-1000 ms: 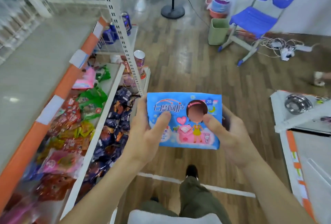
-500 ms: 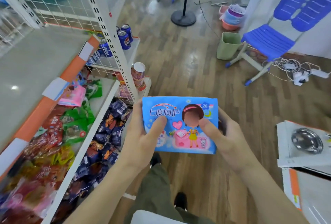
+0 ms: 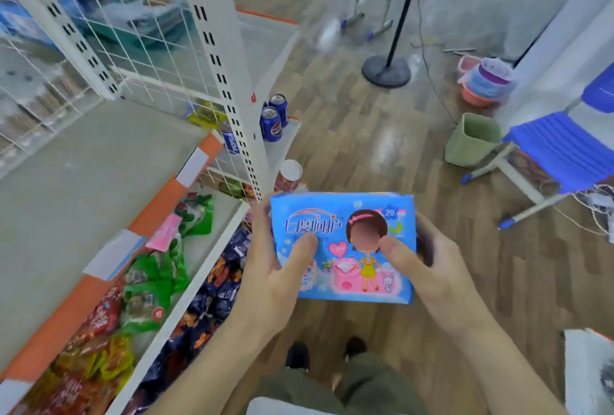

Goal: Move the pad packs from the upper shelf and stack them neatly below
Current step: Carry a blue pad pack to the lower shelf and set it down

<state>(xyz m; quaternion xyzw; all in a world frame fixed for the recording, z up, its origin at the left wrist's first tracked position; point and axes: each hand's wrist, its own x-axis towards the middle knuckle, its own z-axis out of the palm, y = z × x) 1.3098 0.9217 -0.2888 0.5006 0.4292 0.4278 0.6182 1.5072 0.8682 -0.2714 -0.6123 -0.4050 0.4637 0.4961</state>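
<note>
I hold one blue pad pack [image 3: 345, 225] with a cartoon girl printed on it, flat and face up in front of me over the wooden floor. My left hand [image 3: 275, 268] grips its left side with the thumb on top. My right hand [image 3: 422, 268] grips its right side the same way. The grey upper shelf [image 3: 76, 188] with its orange edge lies to my left. Below it, the lower shelves [image 3: 212, 235] carry green, red and dark snack bags, and a pink pack [image 3: 164, 232] lies among them.
White slotted uprights [image 3: 229, 82] and wire mesh stand at the shelf end, with blue soda cans [image 3: 272, 119] on a side ledge. A fan stand [image 3: 387, 69], a green bin [image 3: 471, 139], stacked basins [image 3: 485, 82] and blue chairs [image 3: 558, 149] stand on the floor ahead.
My view has tilted up and shifted along the aisle, so the shelf end and cans now show closer. Both hands keep the same hold on the pack.
</note>
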